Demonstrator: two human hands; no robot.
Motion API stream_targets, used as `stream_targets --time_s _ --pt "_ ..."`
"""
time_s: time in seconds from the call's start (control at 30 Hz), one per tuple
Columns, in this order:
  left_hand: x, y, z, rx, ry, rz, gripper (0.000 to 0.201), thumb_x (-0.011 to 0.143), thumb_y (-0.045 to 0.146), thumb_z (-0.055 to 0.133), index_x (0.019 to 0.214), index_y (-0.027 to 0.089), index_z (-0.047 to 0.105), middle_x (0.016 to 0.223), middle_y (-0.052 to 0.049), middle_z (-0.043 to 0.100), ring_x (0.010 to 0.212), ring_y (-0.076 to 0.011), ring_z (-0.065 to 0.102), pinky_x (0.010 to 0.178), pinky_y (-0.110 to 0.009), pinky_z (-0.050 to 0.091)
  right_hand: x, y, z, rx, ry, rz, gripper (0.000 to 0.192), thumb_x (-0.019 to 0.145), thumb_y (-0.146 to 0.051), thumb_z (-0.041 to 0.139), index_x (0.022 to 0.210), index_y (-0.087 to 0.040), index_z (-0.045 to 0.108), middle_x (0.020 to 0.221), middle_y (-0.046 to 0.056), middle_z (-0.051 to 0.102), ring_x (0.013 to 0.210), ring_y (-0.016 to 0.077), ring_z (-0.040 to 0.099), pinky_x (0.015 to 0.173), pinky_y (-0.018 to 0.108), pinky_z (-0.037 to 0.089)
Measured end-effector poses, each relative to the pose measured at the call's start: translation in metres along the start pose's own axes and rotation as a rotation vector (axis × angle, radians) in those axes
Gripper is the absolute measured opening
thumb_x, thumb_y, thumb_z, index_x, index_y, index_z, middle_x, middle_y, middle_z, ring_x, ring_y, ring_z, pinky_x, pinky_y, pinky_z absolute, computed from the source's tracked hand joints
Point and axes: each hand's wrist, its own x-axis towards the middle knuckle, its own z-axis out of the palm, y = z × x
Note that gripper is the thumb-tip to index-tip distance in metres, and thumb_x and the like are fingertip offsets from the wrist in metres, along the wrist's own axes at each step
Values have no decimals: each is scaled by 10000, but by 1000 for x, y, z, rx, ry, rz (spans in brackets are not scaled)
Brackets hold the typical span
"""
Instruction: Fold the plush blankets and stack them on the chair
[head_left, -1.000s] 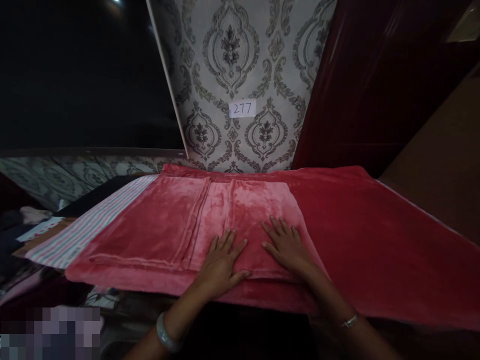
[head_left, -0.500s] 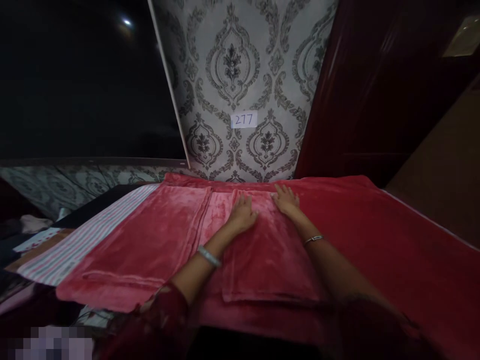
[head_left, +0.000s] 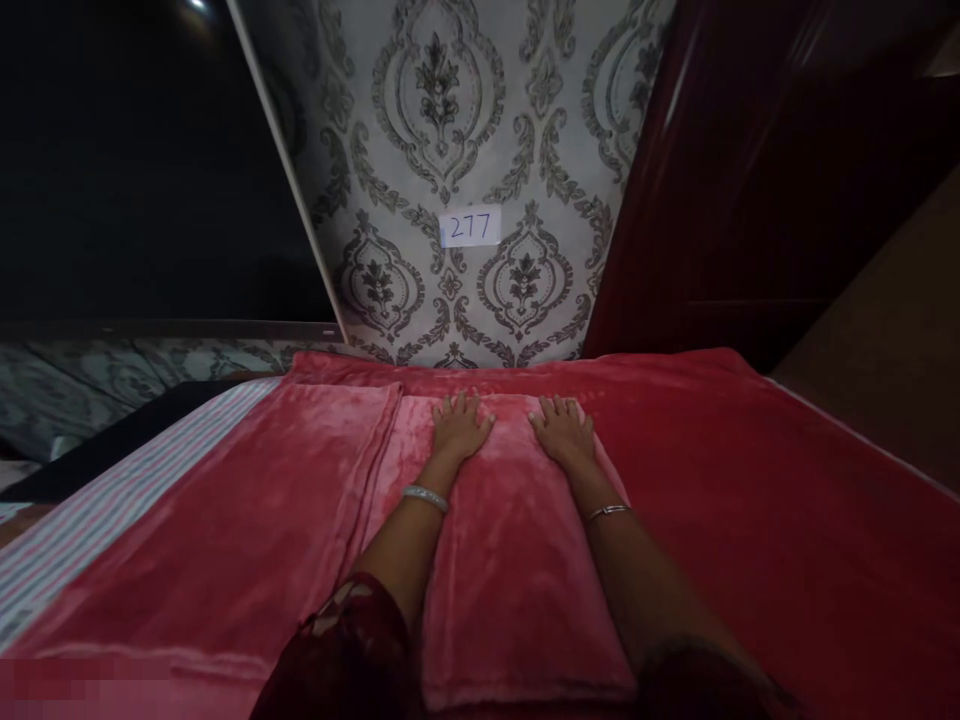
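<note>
- Your left hand (head_left: 459, 428) and right hand (head_left: 564, 432) lie flat at frame centre, fingers spread, each grip pinching nothing; palms press the far end of the folded pink cloth (head_left: 510, 560), likely to flatten it.
- The cloth runs from centre to the lower edge, on a red blanket (head_left: 750, 500).
- One striped cloth (head_left: 90, 520) lies left; one label (head_left: 470, 227) reads 277, upper centre.
- One bracelet on each wrist.

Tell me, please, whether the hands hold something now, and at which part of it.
Nothing is held. The left hand and right hand lie flat, fingers spread, on the far end of the folded pink cloth.
</note>
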Motion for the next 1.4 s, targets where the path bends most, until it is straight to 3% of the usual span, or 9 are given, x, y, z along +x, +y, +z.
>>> stream_targets --time_s 0.4,0.57,0.83,1.17,1.4 --pt "16 2 -6 58 -18 9 727 967 573 270 1591 200 269 1663 -101 234 1509 -391 210 1183 -608 215 2 -5 -17 152 6 -3 597 1000 -460 353 1532 -190 386 1644 104 278 1529 304 164 1202 572 126" --pt "18 5 -9 83 -5 -10 738 961 558 267 1574 150 310 1657 -108 252 1500 -396 224 1183 -603 219 0 -2 -23 192 7 -29 610 997 -492 356 1531 -198 381 1645 99 272 1530 303 153 1200 567 111" --pt "21 3 -5 80 -19 -27 780 957 578 253 1585 116 266 1670 -113 193 1510 -380 211 1192 -591 215 0 -5 -21 178 11 -11 624 995 -491 356 1539 -186 373 1647 122 258 1530 300 157 1195 562 129" --pt "16 2 -4 78 7 -11 777 953 577 283 1578 114 281 1658 -140 222 1515 -361 217 1200 -575 225 0 -3 -18 151 1 11 588 1007 -467 320 1537 -219 380 1652 82 264 1535 285 144 1207 537 121" --pt "13 1 0 17 -19 -32 792 947 599 299 1583 128 266 1662 -142 202 1533 -330 172 1222 -551 186 -1 -1 -13 78 -4 4 585 1012 -458 291 1541 -222 371 1651 80 268 1528 271 168 1193 530 191"
